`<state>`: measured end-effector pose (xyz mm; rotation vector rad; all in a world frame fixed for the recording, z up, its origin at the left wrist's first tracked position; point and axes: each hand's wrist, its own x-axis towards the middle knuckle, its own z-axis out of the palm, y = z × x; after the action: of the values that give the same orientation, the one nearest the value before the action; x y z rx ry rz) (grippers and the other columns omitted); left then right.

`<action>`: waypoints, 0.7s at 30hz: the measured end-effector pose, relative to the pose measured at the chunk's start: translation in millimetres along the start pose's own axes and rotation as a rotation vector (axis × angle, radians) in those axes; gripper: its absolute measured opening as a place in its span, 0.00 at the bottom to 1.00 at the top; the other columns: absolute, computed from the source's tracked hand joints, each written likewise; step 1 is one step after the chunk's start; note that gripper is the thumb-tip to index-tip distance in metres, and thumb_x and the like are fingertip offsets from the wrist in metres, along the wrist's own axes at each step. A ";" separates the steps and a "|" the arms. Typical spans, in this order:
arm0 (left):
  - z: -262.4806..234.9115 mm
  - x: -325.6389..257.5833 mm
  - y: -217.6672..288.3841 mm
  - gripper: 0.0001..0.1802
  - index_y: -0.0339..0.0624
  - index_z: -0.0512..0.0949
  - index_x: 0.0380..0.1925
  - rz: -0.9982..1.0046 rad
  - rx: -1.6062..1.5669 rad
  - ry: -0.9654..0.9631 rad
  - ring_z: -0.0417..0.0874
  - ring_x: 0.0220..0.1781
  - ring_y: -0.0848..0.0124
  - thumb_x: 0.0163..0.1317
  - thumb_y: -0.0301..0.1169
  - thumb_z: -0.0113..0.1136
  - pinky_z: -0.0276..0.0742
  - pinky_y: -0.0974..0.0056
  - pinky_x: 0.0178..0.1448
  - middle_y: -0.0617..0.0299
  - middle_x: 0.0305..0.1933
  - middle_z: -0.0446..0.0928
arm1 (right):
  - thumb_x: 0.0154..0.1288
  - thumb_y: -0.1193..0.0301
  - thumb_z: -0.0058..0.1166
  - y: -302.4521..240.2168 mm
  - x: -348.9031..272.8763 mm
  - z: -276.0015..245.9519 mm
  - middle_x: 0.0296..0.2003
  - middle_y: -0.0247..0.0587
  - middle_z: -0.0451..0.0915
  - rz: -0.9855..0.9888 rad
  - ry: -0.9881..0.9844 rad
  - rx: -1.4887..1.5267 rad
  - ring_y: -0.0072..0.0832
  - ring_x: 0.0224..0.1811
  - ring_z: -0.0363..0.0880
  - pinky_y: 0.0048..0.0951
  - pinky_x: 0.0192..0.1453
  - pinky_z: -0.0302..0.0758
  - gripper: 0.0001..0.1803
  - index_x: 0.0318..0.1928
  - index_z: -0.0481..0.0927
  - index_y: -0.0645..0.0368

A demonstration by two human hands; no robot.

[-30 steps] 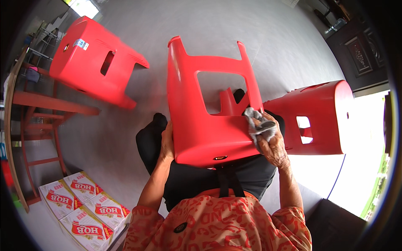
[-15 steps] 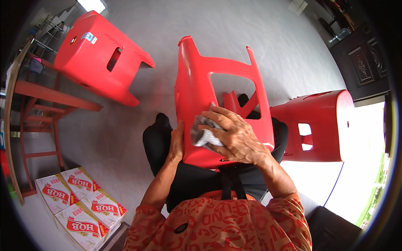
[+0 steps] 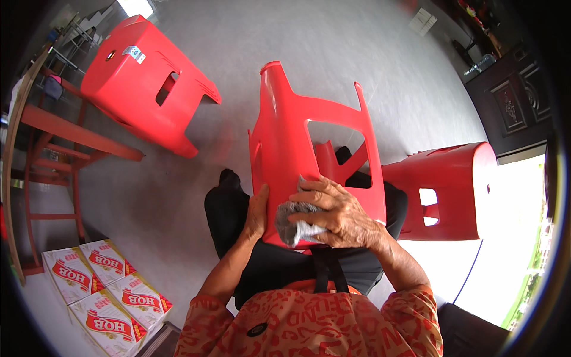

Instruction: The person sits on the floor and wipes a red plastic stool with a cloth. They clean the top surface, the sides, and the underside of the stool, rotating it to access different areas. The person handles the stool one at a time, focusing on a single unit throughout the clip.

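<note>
A red plastic stool (image 3: 282, 137) lies tipped across my lap, its legs pointing away from me and its seat end toward my body. My right hand (image 3: 342, 217) is closed on a crumpled grey cloth (image 3: 291, 223) and presses it against the stool's side near the seat end. At the stool's left edge, my left hand (image 3: 257, 211) grips the rim, fingers partly hidden behind the plastic. Through the stool's large side opening I see another of its legs and part of my dark shoe.
Another red stool (image 3: 134, 83) lies on its side at the far left, and a third red stool (image 3: 446, 193) lies at the right. White-and-red cartons (image 3: 107, 321) sit on the floor at the lower left, near a reddish wooden frame (image 3: 77, 140). A dark carved cabinet (image 3: 511, 101) stands at the right.
My right hand and the cloth have shifted slightly nearer my body over the stool's side. The held stool sits a little lower in view; my left hand keeps its hold.
</note>
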<state>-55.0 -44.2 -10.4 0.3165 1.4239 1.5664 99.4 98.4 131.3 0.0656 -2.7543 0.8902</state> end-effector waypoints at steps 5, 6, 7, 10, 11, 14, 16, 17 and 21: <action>-3.6 0.6 -4.9 0.32 0.34 0.76 0.33 0.136 0.186 0.011 0.69 0.33 0.78 0.74 0.54 0.37 0.68 0.66 0.39 0.66 0.27 0.73 | 0.56 0.65 0.60 51.7 34.0 10.9 0.57 0.43 0.73 -0.019 0.027 -0.022 0.45 0.65 0.67 0.52 0.70 0.61 0.18 0.47 0.82 0.58; -2.3 -0.5 0.5 0.32 0.33 0.76 0.32 0.062 0.187 0.024 0.70 0.33 0.78 0.74 0.53 0.37 0.68 0.66 0.39 0.65 0.28 0.74 | 0.57 0.66 0.60 62.8 41.3 14.1 0.57 0.43 0.73 0.015 0.029 -0.017 0.44 0.65 0.67 0.52 0.71 0.60 0.18 0.48 0.82 0.58; -0.7 -3.0 5.7 0.33 0.32 0.76 0.32 -0.011 0.187 0.043 0.71 0.33 0.78 0.74 0.53 0.36 0.68 0.67 0.40 0.65 0.28 0.75 | 0.57 0.66 0.59 72.2 49.5 16.9 0.57 0.44 0.73 0.045 0.029 -0.010 0.43 0.65 0.67 0.52 0.72 0.58 0.18 0.49 0.81 0.57; -1.2 -7.0 3.9 0.34 0.30 0.77 0.33 0.005 0.157 0.026 0.73 0.33 0.77 0.74 0.53 0.35 0.69 0.68 0.40 0.63 0.29 0.76 | 0.59 0.61 0.60 100.4 71.5 20.1 0.58 0.43 0.73 0.136 0.025 -0.096 0.45 0.65 0.67 0.54 0.72 0.58 0.19 0.48 0.82 0.56; 0.6 -8.1 5.6 0.34 0.30 0.77 0.33 0.014 0.157 0.030 0.73 0.33 0.77 0.74 0.53 0.35 0.68 0.68 0.40 0.63 0.29 0.77 | 0.59 0.61 0.60 109.6 77.3 20.7 0.58 0.43 0.73 0.175 0.031 -0.102 0.44 0.66 0.66 0.54 0.72 0.57 0.19 0.48 0.83 0.56; 5.3 -9.7 14.9 0.34 0.29 0.78 0.33 0.024 0.146 0.035 0.73 0.34 0.77 0.74 0.53 0.36 0.68 0.68 0.40 0.62 0.29 0.78 | 0.60 0.61 0.59 132.1 94.0 22.5 0.58 0.43 0.73 0.238 0.078 -0.151 0.44 0.65 0.67 0.53 0.70 0.61 0.17 0.46 0.83 0.56; 4.9 -8.8 13.6 0.34 0.29 0.78 0.33 0.006 0.113 0.026 0.73 0.34 0.77 0.74 0.52 0.36 0.69 0.69 0.41 0.62 0.30 0.78 | 0.60 0.61 0.59 135.9 97.6 22.7 0.57 0.42 0.74 0.227 0.067 -0.128 0.44 0.64 0.68 0.52 0.69 0.62 0.16 0.44 0.84 0.56; 1.1 -8.7 10.5 0.34 0.30 0.78 0.37 -0.002 0.131 -0.008 0.74 0.36 0.77 0.74 0.53 0.37 0.70 0.68 0.42 0.61 0.33 0.78 | 0.60 0.62 0.60 135.7 97.2 22.6 0.57 0.42 0.75 0.223 0.064 -0.116 0.44 0.63 0.69 0.51 0.69 0.63 0.15 0.43 0.85 0.57; -4.5 -8.4 3.7 0.33 0.32 0.78 0.44 -0.028 0.123 -0.029 0.76 0.38 0.77 0.73 0.55 0.38 0.72 0.68 0.44 0.60 0.38 0.80 | 0.56 0.65 0.62 97.9 76.8 13.8 0.56 0.40 0.76 0.100 0.006 -0.081 0.45 0.63 0.69 0.48 0.66 0.66 0.14 0.42 0.85 0.56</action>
<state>-55.8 -52.9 -5.1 0.3890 1.4991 1.4497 10.6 172.5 83.5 -0.0898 -2.8057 0.7999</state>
